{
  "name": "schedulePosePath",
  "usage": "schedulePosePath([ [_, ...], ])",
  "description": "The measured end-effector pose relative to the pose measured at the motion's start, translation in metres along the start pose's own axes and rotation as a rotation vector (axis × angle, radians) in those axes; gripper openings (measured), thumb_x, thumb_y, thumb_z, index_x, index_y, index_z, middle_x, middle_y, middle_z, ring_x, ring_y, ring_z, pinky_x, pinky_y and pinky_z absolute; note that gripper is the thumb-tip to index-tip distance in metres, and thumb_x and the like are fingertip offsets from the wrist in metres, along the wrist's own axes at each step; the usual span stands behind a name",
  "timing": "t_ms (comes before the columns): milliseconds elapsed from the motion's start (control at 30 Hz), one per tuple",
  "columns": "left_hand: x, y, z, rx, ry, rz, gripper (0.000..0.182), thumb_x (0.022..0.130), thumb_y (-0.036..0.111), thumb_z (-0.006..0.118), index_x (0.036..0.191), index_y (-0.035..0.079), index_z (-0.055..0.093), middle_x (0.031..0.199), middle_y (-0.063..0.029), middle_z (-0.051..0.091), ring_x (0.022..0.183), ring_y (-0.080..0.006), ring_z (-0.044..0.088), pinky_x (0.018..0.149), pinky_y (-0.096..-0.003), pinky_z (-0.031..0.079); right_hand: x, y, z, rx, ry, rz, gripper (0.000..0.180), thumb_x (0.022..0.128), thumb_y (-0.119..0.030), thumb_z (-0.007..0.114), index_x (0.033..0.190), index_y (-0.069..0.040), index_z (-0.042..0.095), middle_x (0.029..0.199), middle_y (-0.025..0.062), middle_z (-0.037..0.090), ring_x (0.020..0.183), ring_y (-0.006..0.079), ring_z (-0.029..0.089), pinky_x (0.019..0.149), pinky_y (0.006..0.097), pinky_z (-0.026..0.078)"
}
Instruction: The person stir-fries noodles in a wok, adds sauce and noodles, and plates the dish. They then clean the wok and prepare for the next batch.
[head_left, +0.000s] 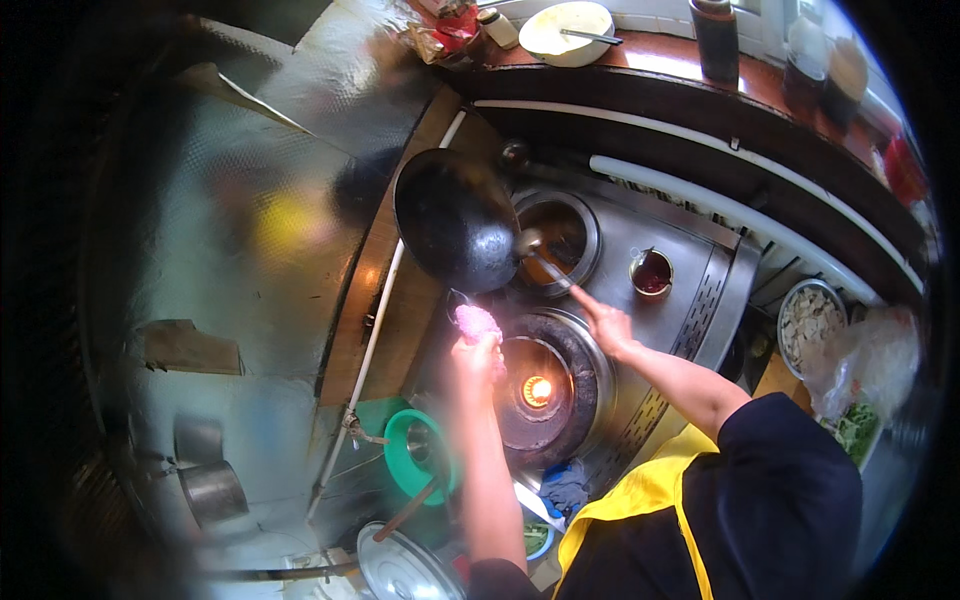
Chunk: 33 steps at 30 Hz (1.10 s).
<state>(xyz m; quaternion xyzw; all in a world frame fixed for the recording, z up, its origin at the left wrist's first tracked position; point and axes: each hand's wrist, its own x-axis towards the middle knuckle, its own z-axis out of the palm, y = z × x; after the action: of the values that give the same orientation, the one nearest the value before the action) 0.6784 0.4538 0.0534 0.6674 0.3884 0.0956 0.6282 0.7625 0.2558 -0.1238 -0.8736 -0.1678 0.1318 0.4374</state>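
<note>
My left hand (474, 364) is closed around a pink cloth (477, 324) at the handle side of a black wok (454, 217). The wok is lifted off the burner and tilted, its rim beside a round metal pot (581, 232) set into the stove, with dark orange-brown liquid inside. In my right hand (611, 330) is the wooden handle of a metal ladle (551, 270). The ladle's head is at the wok's rim, over the pot. Just below my hands, a flame glows inside the ring burner (589, 397).
An open can with dark red contents (651, 274) stands on the steel stovetop (679, 251). To the left are a green basin (401, 457) and a metal lid (405, 566). A bowl of pale cut pieces (810, 326) sits at right. A white bowl (551, 34) rests on the back ledge.
</note>
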Motion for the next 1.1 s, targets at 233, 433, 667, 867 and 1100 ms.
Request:
schedulePosePath([
  [233, -0.021, -0.016, -0.02, 0.012, 0.043, 0.007, 0.004, 0.086, 0.003, 0.071, 0.09, 0.005, 0.069, 0.066, -0.0013, 0.062, 0.047, -0.0088, 0.053, 0.04, -0.0245, 0.039, -0.012, 0.027, 0.008, -0.014, 0.084, -0.052, 0.055, 0.106, -0.027, 0.057, 0.158, -0.041, 0.044, 0.1, 0.0201, 0.074, 0.089, 0.0446, 0.072, 0.076, 0.0554, 0.058],
  [433, -0.044, -0.025, -0.023, -0.06, 0.106, -0.019, 0.002, 0.089, 0.006, 0.069, 0.09, 0.005, 0.067, 0.068, -0.0022, 0.062, 0.047, -0.0087, 0.053, 0.039, -0.0245, 0.038, -0.015, 0.022, 0.006, -0.108, 0.025, -0.295, 0.055, 0.106, -0.024, 0.058, 0.157, -0.043, 0.045, 0.089, 0.0157, 0.071, 0.08, 0.0405, 0.071, 0.068, 0.0524, 0.057],
  [667, -0.064, -0.053, -0.031, -0.218, 0.163, -0.01, 0.006, 0.091, 0.008, 0.069, 0.089, 0.005, 0.065, 0.067, -0.0014, 0.061, 0.047, -0.0083, 0.052, 0.039, -0.0242, 0.036, -0.009, 0.044, -0.003, -0.106, 0.177, -0.086, 0.054, 0.106, -0.027, 0.057, 0.157, -0.044, 0.045, 0.099, 0.0185, 0.074, 0.085, 0.044, 0.072, 0.071, 0.0537, 0.056],
  [867, -0.183, -0.12, -0.047, -0.518, 0.064, -0.251, 0.018, 0.098, 0.012, 0.066, 0.082, 0.008, 0.059, 0.064, 0.0022, 0.053, 0.048, -0.0082, 0.048, 0.042, -0.0266, 0.038, -0.053, 0.025, -0.025, 0.741, -0.19, 0.056, 0.044, 0.105, -0.033, 0.063, 0.139, -0.005, 0.061, 0.077, 0.0018, 0.062, 0.065, 0.0187, 0.059, 0.062, 0.037, 0.049],
  [1100, -0.264, -0.203, -0.04, -0.931, -0.145, -0.501, 0.031, 0.101, 0.018, 0.062, 0.074, 0.015, 0.047, 0.064, 0.0031, 0.042, 0.053, -0.0102, 0.042, 0.049, -0.0283, 0.035, -0.124, -0.014, -0.089, 1.025, -0.77, 0.366, 0.018, 0.104, -0.025, 0.069, 0.104, -0.009, 0.059, 0.06, -0.0093, 0.032, 0.043, 0.0031, 0.025, 0.039, 0.0239, 0.021],
])
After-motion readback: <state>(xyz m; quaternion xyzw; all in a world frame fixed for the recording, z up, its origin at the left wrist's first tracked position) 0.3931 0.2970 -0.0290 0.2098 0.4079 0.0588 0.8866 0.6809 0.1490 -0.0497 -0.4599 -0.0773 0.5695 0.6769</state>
